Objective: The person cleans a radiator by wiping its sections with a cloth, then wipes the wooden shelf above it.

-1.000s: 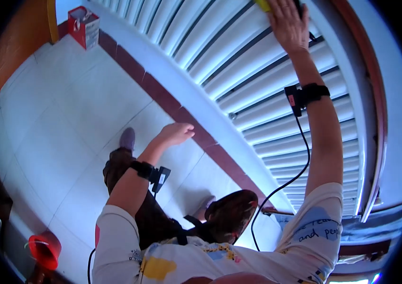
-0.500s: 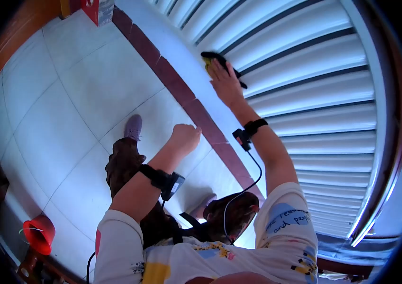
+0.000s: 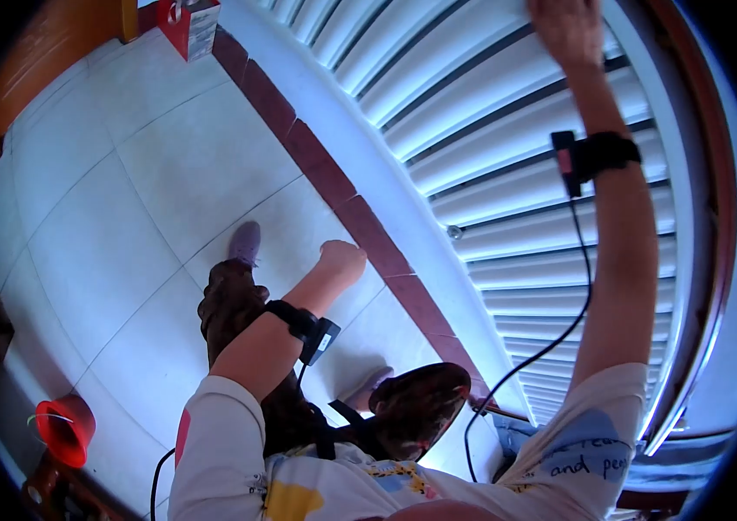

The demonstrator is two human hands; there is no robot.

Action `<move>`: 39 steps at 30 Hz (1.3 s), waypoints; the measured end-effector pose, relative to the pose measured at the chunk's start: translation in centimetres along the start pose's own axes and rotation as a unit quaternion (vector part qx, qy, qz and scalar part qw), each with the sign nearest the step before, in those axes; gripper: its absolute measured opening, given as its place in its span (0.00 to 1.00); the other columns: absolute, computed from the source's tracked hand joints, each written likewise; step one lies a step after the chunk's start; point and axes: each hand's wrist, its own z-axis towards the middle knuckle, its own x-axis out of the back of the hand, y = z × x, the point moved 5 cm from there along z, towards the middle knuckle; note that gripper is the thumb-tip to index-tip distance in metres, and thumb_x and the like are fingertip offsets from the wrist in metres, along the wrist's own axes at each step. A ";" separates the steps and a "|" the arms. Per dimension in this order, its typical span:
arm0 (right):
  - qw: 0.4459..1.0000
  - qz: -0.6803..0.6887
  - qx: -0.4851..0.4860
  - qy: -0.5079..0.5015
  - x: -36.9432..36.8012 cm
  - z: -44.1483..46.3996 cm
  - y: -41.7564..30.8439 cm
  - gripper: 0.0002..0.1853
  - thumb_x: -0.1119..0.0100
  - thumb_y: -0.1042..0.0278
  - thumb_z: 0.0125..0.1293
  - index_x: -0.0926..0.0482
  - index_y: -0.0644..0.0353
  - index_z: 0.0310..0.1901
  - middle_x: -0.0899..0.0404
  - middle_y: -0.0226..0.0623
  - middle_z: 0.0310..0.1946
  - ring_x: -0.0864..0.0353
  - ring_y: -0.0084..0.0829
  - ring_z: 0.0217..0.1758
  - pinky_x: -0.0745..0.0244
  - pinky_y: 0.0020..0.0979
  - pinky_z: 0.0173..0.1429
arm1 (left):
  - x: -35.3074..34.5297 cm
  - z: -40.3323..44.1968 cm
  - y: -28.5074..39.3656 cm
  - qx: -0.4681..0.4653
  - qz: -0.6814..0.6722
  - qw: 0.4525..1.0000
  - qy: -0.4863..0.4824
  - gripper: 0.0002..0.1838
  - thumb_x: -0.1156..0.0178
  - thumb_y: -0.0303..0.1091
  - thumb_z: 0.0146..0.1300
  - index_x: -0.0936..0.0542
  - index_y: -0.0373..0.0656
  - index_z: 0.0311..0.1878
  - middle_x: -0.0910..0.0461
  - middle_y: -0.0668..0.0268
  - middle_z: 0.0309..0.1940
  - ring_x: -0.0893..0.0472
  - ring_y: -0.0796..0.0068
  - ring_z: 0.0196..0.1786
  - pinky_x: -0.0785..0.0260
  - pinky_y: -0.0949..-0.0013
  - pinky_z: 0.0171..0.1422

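Two arms in white printed sleeves come up from the lower edge of the view, the right one stretched far ahead. The white slatted panel (image 3: 451, 113) lies beneath the right grip (image 3: 570, 35), which is over its far end, close to the long edge on the person's right. That hand's fingertips run into the top of the view, so whether they are spread or grasping cannot be told, nor whether they touch the slats. The left grip (image 3: 344, 263) is curled into a loose fist, its back facing up, above the pale tiled floor (image 3: 168, 182) and just beside the reddish-brown border (image 3: 320, 163); the panel is to its right, apart from it. Both forearms wear black strapped devices (the right one (image 3: 604, 156) sits nearer the wrist than the left one (image 3: 300, 323) appears to).

Half a second earlier the right grip was on a black-and-yellow cloth by the panel's near long edge, with the arm bent inward; now it has swung across the slats and outward, and the cloth cannot be made out. The left grip has hardly shifted. More of the red box (image 3: 179, 35) shows at the top, while the red container (image 3: 82, 425) remains at lower left.
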 end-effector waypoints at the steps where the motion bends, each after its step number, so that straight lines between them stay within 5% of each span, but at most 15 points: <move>1: 0.998 0.036 -0.009 0.042 0.7 0.4 0.7 0.24 0.57 0.58 0.66 0.37 0.52 0.63 0.46 0.34 0.67 0.55 0.33 0.73 0.63 0.44 0.73 | 0.0 -0.1 -0.1 0.004 -0.002 1.000 -0.003 0.15 0.41 0.40 0.55 0.24 0.42 0.42 0.19 0.59 0.35 0.19 0.60 0.41 0.28 0.60 0.43; 6: 0.995 0.080 -0.057 0.032 -0.9 -1.0 -4.1 0.23 0.54 0.62 0.64 0.34 0.55 0.61 0.43 0.36 0.66 0.54 0.37 0.72 0.58 0.43 0.73 | 0.1 -0.2 0.8 -0.011 0.022 0.999 0.038 0.08 0.47 0.32 0.57 0.24 0.41 0.39 0.19 0.60 0.32 0.19 0.61 0.37 0.28 0.59 0.39; 12: 0.987 0.107 0.060 -0.099 -3.6 -5.7 -17.4 0.25 0.50 0.61 0.62 0.34 0.53 0.61 0.43 0.35 0.66 0.54 0.37 0.73 0.61 0.46 0.73 | 0.9 -1.1 1.0 -0.009 0.010 0.999 0.046 0.08 0.49 0.29 0.57 0.24 0.41 0.38 0.20 0.60 0.29 0.18 0.62 0.34 0.28 0.62 0.35; 14: 0.982 0.119 0.085 -0.123 -5.2 -8.9 -22.1 0.32 0.45 0.65 0.59 0.42 0.54 0.66 0.44 0.36 0.67 0.53 0.34 0.73 0.54 0.43 0.72 | 0.6 -1.1 1.2 -0.013 0.007 0.998 0.058 0.09 0.48 0.30 0.56 0.24 0.41 0.39 0.20 0.60 0.29 0.18 0.62 0.34 0.28 0.62 0.35; 16: 0.936 0.300 0.078 -0.164 -7.7 -11.8 -26.9 0.27 0.48 0.69 0.57 0.34 0.59 0.61 0.39 0.37 0.64 0.49 0.34 0.71 0.56 0.39 0.73 | 0.4 -1.2 1.3 -0.024 0.010 0.996 0.080 0.09 0.47 0.31 0.56 0.24 0.41 0.39 0.20 0.60 0.29 0.18 0.62 0.34 0.28 0.62 0.35; 18: 0.927 0.342 0.144 -0.045 -6.2 -14.6 -29.1 0.23 0.52 0.72 0.56 0.29 0.59 0.57 0.34 0.36 0.61 0.46 0.32 0.70 0.55 0.38 0.73 | 0.0 -1.0 1.1 -0.034 -0.022 0.994 0.098 0.12 0.43 0.35 0.54 0.24 0.41 0.40 0.20 0.61 0.29 0.19 0.62 0.33 0.28 0.62 0.35; 24: 0.908 0.330 0.197 -0.167 -2.1 -18.6 -23.9 0.22 0.55 0.71 0.60 0.29 0.53 0.58 0.35 0.30 0.62 0.46 0.28 0.70 0.59 0.38 0.74 | -0.1 -0.6 0.5 -0.047 0.028 0.996 0.064 0.14 0.42 0.40 0.56 0.24 0.42 0.42 0.20 0.61 0.30 0.19 0.62 0.36 0.27 0.62 0.38; 30: 0.950 0.150 0.188 -0.201 -0.2 -20.2 -11.9 0.29 0.44 0.59 0.60 0.39 0.38 0.64 0.47 0.23 0.68 0.57 0.26 0.74 0.59 0.46 0.72 | -0.1 -0.4 0.7 -0.054 -0.032 0.998 0.024 0.10 0.47 0.33 0.56 0.21 0.43 0.39 0.19 0.60 0.35 0.19 0.61 0.41 0.28 0.60 0.43; 32: 0.972 0.150 0.115 -0.141 0.6 -18.8 -6.0 0.24 0.47 0.58 0.62 0.34 0.40 0.61 0.39 0.26 0.64 0.51 0.28 0.72 0.56 0.42 0.72 | -0.8 -0.3 0.3 -0.049 -0.005 0.999 -0.008 0.10 0.47 0.34 0.56 0.21 0.44 0.39 0.19 0.60 0.36 0.19 0.61 0.42 0.28 0.60 0.44; 34: 0.978 0.051 0.016 -0.201 -0.8 -18.0 0.3 0.30 0.48 0.52 0.64 0.44 0.38 0.67 0.51 0.24 0.70 0.58 0.27 0.74 0.59 0.49 0.72 | -0.9 -0.5 -0.1 -0.039 0.003 0.999 -0.010 0.11 0.47 0.34 0.56 0.21 0.44 0.40 0.19 0.59 0.37 0.20 0.61 0.43 0.28 0.60 0.45; 36: 0.993 0.109 -0.025 -0.038 1.1 -16.1 5.4 0.29 0.49 0.53 0.65 0.44 0.39 0.67 0.50 0.24 0.70 0.57 0.28 0.74 0.58 0.48 0.72 | -0.8 -0.8 -0.5 -0.027 0.000 1.000 -0.010 0.11 0.47 0.33 0.56 0.21 0.44 0.40 0.19 0.59 0.37 0.19 0.61 0.42 0.28 0.60 0.44; 38: 0.999 0.018 -0.005 -0.031 3.7 -14.6 6.9 0.25 0.49 0.61 0.61 0.33 0.57 0.60 0.42 0.37 0.66 0.53 0.37 0.72 0.59 0.48 0.72 | -1.5 -0.5 -0.7 -0.034 0.007 0.999 -0.006 0.11 0.48 0.32 0.56 0.21 0.44 0.40 0.18 0.59 0.35 0.19 0.60 0.41 0.28 0.61 0.43; 39: 0.999 0.039 -0.029 -0.017 3.9 -14.7 6.5 0.24 0.49 0.62 0.61 0.32 0.57 0.59 0.42 0.38 0.66 0.52 0.38 0.72 0.57 0.49 0.71 | -1.8 -0.5 -0.6 -0.029 0.004 0.999 -0.018 0.11 0.48 0.32 0.56 0.21 0.44 0.40 0.18 0.59 0.35 0.19 0.60 0.41 0.28 0.61 0.43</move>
